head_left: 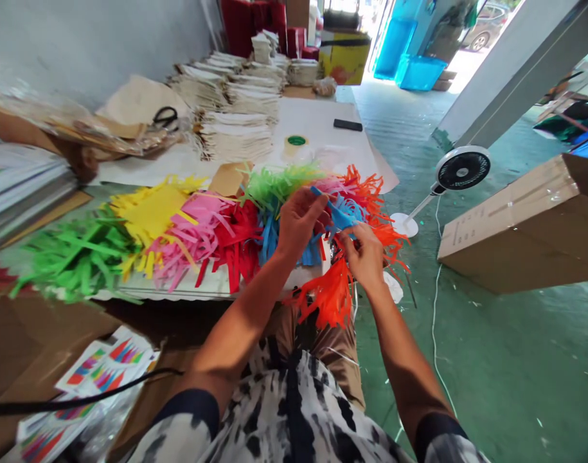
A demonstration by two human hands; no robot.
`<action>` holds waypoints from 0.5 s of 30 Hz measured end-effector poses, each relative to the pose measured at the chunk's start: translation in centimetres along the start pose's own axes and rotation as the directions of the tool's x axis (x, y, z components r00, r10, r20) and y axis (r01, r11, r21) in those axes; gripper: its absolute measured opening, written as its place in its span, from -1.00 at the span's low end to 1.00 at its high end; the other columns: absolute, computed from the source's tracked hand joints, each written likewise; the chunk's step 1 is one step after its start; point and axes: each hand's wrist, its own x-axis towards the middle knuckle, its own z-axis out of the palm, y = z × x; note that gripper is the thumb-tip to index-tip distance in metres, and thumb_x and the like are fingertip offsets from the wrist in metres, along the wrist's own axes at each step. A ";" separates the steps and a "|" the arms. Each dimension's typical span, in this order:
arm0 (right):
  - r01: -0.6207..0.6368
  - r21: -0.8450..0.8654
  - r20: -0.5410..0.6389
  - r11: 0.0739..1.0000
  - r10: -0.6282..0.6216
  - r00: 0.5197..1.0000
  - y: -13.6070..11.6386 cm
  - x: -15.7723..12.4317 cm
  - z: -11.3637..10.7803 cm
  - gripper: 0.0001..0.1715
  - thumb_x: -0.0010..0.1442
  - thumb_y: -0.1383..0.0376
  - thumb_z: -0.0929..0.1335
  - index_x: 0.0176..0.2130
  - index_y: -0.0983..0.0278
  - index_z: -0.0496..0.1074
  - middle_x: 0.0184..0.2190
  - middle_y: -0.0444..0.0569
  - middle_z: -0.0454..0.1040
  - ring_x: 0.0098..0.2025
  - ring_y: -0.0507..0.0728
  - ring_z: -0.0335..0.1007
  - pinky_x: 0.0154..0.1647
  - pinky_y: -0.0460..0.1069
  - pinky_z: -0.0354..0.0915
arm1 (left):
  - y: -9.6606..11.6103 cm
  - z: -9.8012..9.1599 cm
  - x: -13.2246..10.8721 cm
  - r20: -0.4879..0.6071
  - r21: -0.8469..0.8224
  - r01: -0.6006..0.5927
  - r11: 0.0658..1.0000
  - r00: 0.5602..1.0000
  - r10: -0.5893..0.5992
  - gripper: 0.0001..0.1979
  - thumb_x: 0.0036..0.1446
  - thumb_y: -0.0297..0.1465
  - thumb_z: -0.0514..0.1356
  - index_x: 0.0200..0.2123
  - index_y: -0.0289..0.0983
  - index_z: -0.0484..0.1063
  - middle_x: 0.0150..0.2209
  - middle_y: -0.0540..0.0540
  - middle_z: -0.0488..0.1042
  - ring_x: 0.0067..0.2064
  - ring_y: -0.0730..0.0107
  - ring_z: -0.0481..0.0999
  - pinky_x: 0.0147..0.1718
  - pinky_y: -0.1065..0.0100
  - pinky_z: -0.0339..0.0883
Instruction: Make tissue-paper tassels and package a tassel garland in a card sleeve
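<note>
Between my two hands is a blue fringed paper tassel [344,213]. My left hand [301,222] pinches its upper left end, and my right hand [364,254] grips its lower right side with bent fingers. An orange paper tassel [329,296] hangs below my right hand at the table edge, over my lap; whether that hand also holds it I cannot tell. Fringed paper lies in a row along the table: green [81,254], yellow [151,209], pink [197,228], red [238,241] and light green [279,183]. More orange fringe [371,193] lies beyond my right hand.
A tape roll [296,145], a black phone-like object [348,125], scissors [165,117] and stacked off-white bundles [238,132] lie farther back on the table. On the floor at right stand a fan [462,168] and a cardboard box [510,218]. Printed sheets [101,373] fill a carton at lower left.
</note>
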 end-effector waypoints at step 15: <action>0.038 0.343 -0.427 0.939 0.119 0.896 -5.3 -1.2 -1.2 -0.84 0.33 0.16 0.47 -0.25 0.17 0.64 -0.27 -0.06 0.59 -0.18 0.13 0.50 -0.15 0.04 0.37 | 2.8 -2.7 -3.4 0.114 0.610 -0.138 0.780 0.990 0.086 -0.79 0.18 -0.21 0.44 -0.23 -0.20 0.59 -0.40 0.05 0.65 -0.61 0.61 0.41 -0.59 0.50 0.20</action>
